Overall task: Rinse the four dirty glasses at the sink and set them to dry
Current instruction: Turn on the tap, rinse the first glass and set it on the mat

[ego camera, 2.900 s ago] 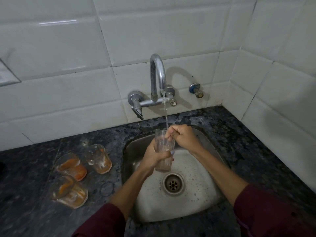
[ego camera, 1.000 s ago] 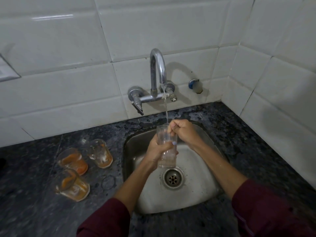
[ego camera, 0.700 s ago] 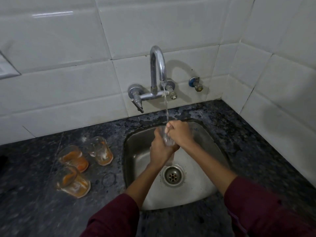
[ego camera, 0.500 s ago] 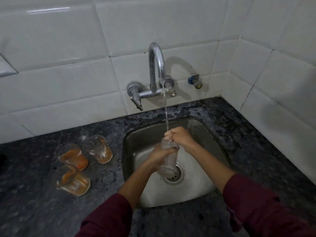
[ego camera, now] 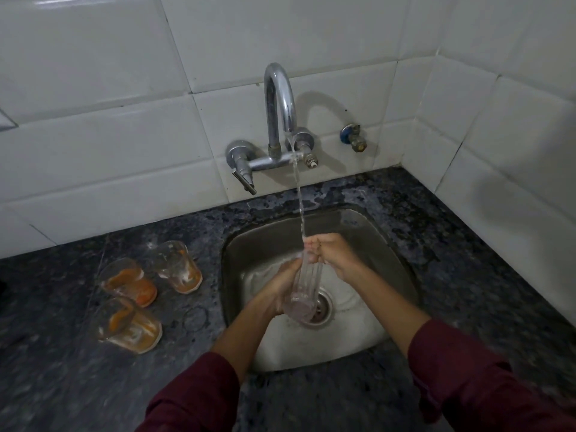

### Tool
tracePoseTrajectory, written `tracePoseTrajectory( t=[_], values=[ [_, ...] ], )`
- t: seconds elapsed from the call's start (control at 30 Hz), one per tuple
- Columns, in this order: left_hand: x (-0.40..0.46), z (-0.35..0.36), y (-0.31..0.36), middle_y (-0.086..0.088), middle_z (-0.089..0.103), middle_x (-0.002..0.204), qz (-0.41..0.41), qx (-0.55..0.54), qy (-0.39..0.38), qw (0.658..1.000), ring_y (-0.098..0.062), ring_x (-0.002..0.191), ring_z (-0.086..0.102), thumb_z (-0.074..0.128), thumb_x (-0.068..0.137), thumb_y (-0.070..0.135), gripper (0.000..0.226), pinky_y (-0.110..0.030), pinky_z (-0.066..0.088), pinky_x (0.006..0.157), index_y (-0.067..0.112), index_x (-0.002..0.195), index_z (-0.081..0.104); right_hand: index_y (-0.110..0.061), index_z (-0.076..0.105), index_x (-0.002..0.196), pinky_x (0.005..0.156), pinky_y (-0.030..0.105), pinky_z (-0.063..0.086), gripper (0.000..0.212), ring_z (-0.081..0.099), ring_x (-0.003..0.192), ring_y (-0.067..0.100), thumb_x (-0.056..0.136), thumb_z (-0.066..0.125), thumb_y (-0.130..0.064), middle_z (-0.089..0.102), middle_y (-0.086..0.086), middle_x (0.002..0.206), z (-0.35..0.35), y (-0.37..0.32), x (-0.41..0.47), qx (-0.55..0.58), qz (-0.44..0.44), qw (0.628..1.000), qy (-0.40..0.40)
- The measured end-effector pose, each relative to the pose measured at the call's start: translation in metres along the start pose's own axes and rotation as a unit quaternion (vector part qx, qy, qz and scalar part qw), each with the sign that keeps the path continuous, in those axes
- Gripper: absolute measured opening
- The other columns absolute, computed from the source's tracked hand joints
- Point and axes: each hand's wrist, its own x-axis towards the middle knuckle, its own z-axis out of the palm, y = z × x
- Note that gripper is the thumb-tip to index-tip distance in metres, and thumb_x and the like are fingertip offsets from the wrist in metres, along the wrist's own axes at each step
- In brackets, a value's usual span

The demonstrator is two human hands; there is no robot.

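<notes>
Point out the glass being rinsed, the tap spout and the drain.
glass being rinsed (ego camera: 307, 285), head view, on its ribbed side wall below the rim.
tap spout (ego camera: 280, 88), head view, on the top of the chrome arch.
drain (ego camera: 324, 304), head view, on the metal ring right of the glass base.

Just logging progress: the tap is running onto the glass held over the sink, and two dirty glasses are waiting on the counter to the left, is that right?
Not quite: the head view shows three dirty glasses waiting on the counter to the left, not two. The rest holds: the tap is running onto the glass held over the sink.
</notes>
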Motion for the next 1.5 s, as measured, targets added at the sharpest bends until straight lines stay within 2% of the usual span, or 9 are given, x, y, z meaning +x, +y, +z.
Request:
tracePoseTrajectory(
  t=[0.13,0.27,0.53,0.7,0.87,0.97,1.07,1.23,1.5],
  values=[
    [0.004,-0.002,0.005,-0.01,0.048,0.133,0.145,0.011,0.066,0.987,-0.032,0.114,0.057,0.04,0.095,0.053,0.047,-0.056,0.05,0.092,0.034,0.137,0.03,-0.028,0.06,0.115,0.094,0.036,0.049,0.036,0.059,0.107,0.017,0.086,0.056,-0.006,0.062,0.001,0.119,-0.003,0.005,-0.014,-0.007,-0.114,0.991,0.065],
    [0.003,0.011,0.024,-0.008,0.051,0.131,0.232,-0.032,0.056,0.97,-0.025,0.112,0.06,0.034,0.099,0.044,0.042,-0.041,0.057,0.085,0.032,0.139,0.027,-0.049,0.006,0.144,0.098,0.046,0.049,0.101,0.051,0.119,0.012,0.077,0.071,-0.009,0.046,-0.018,0.126,0.001,0.013,-0.028,0.02,-0.091,0.984,-0.153],
    [0.012,0.017,0.055,-0.004,0.054,0.075,0.4,0.185,0.22,0.87,-0.016,0.075,0.052,0.045,0.1,0.028,0.029,-0.038,0.043,0.073,0.012,0.079,0.057,-0.049,-0.023,0.138,0.083,0.036,0.05,0.122,0.045,0.127,0.031,0.066,0.073,-0.026,0.006,0.005,0.157,0.005,-0.002,-0.03,-0.417,-0.267,0.868,-0.042],
    [0.009,0.013,0.067,-0.009,0.055,0.064,0.344,-0.024,0.165,0.924,-0.02,0.062,0.052,0.056,0.093,0.036,0.035,-0.032,0.045,0.063,0.012,0.068,0.057,-0.049,0.002,0.144,0.087,0.039,0.055,0.117,0.042,0.131,0.018,0.067,0.075,-0.001,0.016,-0.011,0.154,0.001,-0.019,-0.025,-0.105,-0.179,0.964,-0.169],
    [0.005,0.01,0.073,0.004,0.057,0.053,0.343,-0.104,0.119,0.926,-0.007,0.051,0.054,0.048,0.098,0.024,0.036,-0.021,0.048,0.054,0.013,0.064,0.051,-0.054,0.024,0.138,0.064,0.043,0.053,0.1,0.065,0.078,0.034,0.068,0.071,0.0,0.047,0.017,0.14,-0.01,-0.03,-0.024,0.179,-0.005,0.929,-0.323],
    [0.005,0.007,0.079,-0.001,0.054,0.06,0.378,0.106,0.182,0.902,-0.007,0.055,0.049,0.044,0.1,0.027,0.04,-0.02,0.04,0.054,0.014,0.064,0.054,-0.054,0.002,0.142,0.074,0.043,0.057,0.112,0.062,0.101,0.029,0.07,0.072,-0.005,0.038,0.007,0.146,0.0,-0.037,-0.031,-0.109,-0.082,0.971,-0.194],
    [0.002,0.01,0.083,0.001,0.048,0.054,0.417,0.189,0.222,0.861,0.001,0.045,0.042,0.045,0.1,0.029,0.046,-0.015,0.032,0.047,0.018,0.055,0.049,-0.06,-0.018,0.135,0.073,0.042,0.056,0.125,0.058,0.103,0.036,0.064,0.078,-0.022,0.039,0.011,0.135,0.012,-0.035,-0.034,-0.385,-0.189,0.901,-0.068],
    [-0.007,0.007,0.091,0.001,0.049,0.05,0.388,-0.004,0.16,0.908,-0.005,0.044,0.046,0.049,0.098,0.028,0.045,-0.019,0.041,0.048,0.013,0.055,0.047,-0.058,0.007,0.14,0.099,0.049,0.048,0.117,0.037,0.136,0.025,0.063,0.078,-0.007,0.026,-0.015,0.149,0.009,-0.036,-0.036,-0.057,-0.172,0.961,-0.21],
    [0.003,0.001,0.098,-0.002,0.058,0.057,0.374,-0.046,0.149,0.914,-0.019,0.064,0.052,0.046,0.099,0.03,0.048,-0.035,0.044,0.074,0.016,0.054,0.052,-0.047,0.026,0.14,0.059,0.039,0.056,0.099,0.067,0.076,0.028,0.067,0.072,0.001,0.053,0.014,0.126,0.003,-0.047,-0.031,0.151,-0.006,0.947,-0.282]
  ],
)
